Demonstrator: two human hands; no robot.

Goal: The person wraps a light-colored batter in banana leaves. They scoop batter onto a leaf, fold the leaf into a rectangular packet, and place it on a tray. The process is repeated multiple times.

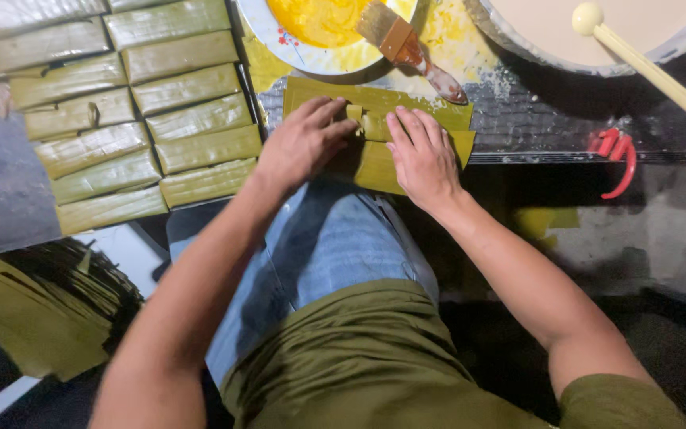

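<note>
Fingers [335, 111] of the left hand [303, 143] and the right hand [422, 155] lie loosely spread and flat, pressing a folded flap of the green leaf wrapper [375, 99] on the dark worktop [533, 119] just past the person's knees. Beyond it stands a white plate of yellow paste [319, 24] with a brush [410, 48] lying on it. Rows of wrapped leaf parcels [136, 103] lie to the left. A pale bowl [518, 36] with a long stick [653, 71] is cut off at top right. What lies under the fold is hidden.

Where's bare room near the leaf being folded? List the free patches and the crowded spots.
Free: dark mat between brush and red hooks; grey floor below the hooks. Crowded: wrapped parcels left; both hands cover the leaf.
</note>
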